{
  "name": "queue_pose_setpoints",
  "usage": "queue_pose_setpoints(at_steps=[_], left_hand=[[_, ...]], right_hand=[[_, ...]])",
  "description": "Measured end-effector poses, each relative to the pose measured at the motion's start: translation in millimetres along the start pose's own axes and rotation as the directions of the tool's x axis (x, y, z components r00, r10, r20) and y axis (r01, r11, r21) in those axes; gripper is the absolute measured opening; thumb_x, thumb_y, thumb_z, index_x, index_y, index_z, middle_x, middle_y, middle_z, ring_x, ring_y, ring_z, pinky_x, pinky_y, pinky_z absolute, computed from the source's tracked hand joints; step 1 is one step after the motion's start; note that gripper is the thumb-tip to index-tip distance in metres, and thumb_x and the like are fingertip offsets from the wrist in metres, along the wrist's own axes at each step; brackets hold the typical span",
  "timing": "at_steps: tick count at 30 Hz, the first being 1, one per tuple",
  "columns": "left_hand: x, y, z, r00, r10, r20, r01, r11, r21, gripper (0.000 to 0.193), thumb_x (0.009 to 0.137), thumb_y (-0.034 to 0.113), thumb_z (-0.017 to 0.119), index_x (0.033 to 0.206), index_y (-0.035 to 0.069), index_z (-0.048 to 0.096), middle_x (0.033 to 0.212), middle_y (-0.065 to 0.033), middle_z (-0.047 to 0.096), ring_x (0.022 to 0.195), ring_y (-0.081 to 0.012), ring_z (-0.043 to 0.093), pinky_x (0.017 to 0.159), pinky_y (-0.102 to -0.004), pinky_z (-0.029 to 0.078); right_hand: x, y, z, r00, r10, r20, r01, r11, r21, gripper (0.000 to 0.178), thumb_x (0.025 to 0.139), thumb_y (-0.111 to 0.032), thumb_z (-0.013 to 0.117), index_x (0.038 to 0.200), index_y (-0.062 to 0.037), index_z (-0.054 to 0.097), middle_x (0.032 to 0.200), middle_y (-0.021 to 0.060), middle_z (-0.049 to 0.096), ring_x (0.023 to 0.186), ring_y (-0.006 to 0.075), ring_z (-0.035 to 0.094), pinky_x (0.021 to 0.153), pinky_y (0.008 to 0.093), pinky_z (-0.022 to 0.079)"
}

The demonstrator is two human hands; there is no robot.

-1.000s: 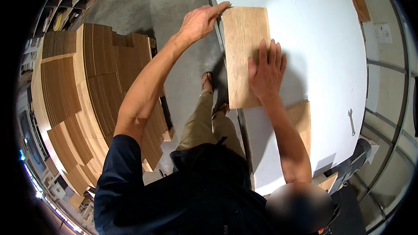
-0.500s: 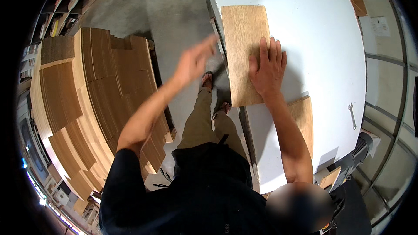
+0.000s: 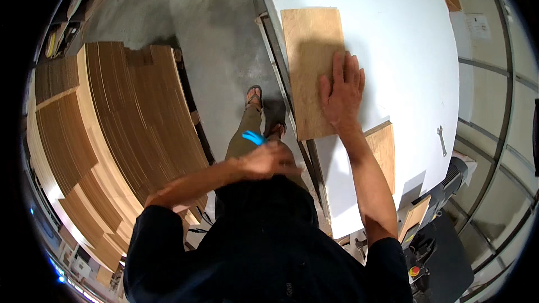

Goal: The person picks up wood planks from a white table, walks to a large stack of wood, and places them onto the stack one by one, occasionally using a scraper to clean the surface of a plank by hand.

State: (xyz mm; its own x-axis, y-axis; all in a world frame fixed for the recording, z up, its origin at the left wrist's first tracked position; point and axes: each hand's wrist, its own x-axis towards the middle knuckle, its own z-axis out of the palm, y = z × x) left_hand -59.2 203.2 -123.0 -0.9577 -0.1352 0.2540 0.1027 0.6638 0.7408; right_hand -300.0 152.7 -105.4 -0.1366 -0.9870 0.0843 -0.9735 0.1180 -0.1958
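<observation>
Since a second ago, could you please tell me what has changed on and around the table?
The left hand has left the far left corner of the board and come back toward the person's waist. A bright blue thing, too blurred to name, now shows at that hand, seemingly held. The right hand stays spread across the board's right edge; the wrench stays put.

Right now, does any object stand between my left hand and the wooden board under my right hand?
No visible object does. In this view only the table edge lies between your blurred left hand and the wooden board. Your right hand covers part of the board's right side.
</observation>
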Motion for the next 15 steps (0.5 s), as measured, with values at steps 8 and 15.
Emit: queue_pose_setpoints(at_steps=[8, 15], left_hand=[[36, -107, -153, 0.700, -0.337, -0.630, 0.511, 0.853, 0.111, 0.046, 0.084, -0.007, 0.047, 0.124, 0.012, 0.060, 0.082, -0.0142, 0.057, 0.070, -0.0266, 0.054, 0.068, -0.0336, 0.047], [138, -193, -217, 0.779, -0.300, -0.551, 0.533, 0.780, 0.328, 0.045, 0.085, -0.002, 0.053, 0.125, 0.019, 0.059, 0.094, -0.0146, 0.060, 0.085, -0.0298, 0.057, 0.078, -0.0390, 0.047]], right_hand=[[-2, -66, -26, 0.894, 0.369, 0.254, -0.381, 0.925, -0.003, 0.115, 0.069, -0.071, 0.060, 0.147, -0.0007, 0.013, 0.146, 0.0377, 0.007, 0.138, 0.0489, 0.008, 0.111, 0.0571, 0.010], [-19, -49, -74, 0.879, 0.381, 0.286, -0.435, 0.887, 0.156, 0.107, 0.057, -0.045, 0.077, 0.145, -0.0107, 0.025, 0.137, 0.0308, 0.025, 0.131, 0.0474, 0.018, 0.107, 0.0579, 0.019]])
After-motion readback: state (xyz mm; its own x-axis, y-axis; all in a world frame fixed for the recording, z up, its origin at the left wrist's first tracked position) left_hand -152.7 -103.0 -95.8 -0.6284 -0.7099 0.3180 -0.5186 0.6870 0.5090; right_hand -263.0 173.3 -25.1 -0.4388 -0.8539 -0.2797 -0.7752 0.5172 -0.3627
